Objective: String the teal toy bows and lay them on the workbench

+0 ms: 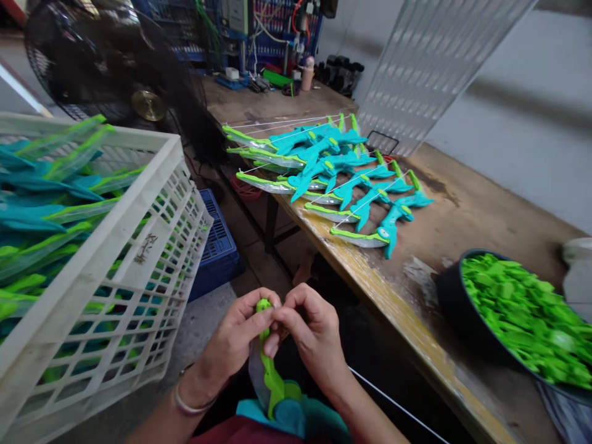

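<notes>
A toy bow with a bright green and clear limb and a teal middle part lies across my lap. My left hand is closed around the green tip of that limb, thumb pressed on top. Fingertips of my right hand are pinched together right against the left thumb. A white string runs from behind the right wrist to the lower right, in line with the pinched fingers; its end at the fingertips is hidden.
Several strung toy bows overlap on the wooden table. On the right stands a black tub of green plastic parts. At left, a white crate holds more bows, near a blue crate and a large fan.
</notes>
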A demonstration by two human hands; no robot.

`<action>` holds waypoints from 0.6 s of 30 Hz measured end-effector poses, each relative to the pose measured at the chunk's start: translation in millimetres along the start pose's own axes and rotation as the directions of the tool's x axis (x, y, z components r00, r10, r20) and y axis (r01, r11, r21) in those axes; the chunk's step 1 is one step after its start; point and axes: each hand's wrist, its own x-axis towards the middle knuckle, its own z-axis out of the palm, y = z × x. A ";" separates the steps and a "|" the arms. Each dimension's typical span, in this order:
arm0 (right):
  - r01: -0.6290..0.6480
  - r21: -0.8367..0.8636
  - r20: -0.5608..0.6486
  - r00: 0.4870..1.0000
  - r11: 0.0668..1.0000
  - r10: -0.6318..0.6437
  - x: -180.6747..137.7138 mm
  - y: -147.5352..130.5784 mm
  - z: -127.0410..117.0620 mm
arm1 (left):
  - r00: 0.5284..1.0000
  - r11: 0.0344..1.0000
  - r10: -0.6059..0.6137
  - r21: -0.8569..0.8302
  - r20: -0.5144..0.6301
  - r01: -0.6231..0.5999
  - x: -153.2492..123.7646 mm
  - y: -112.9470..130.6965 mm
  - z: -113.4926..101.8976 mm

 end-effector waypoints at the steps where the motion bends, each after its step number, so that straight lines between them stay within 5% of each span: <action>1: -0.033 0.025 0.008 0.999 0.999 0.033 0.3 2.7 -0.5 | 1.000 1.000 -0.006 -0.014 0.000 0.006 0.9 0.4 0.6; 11: 0.115 -0.105 0.072 0.992 0.988 -0.108 -6.5 -8.5 -9.5 | 0.991 0.993 -0.015 0.114 -0.136 0.030 3.4 -5.0 4.3; 18: 0.399 -0.411 0.083 0.912 0.820 -0.403 -8.3 -8.2 -11.7 | 0.993 0.996 -0.063 0.062 -0.096 0.069 5.4 -4.8 6.1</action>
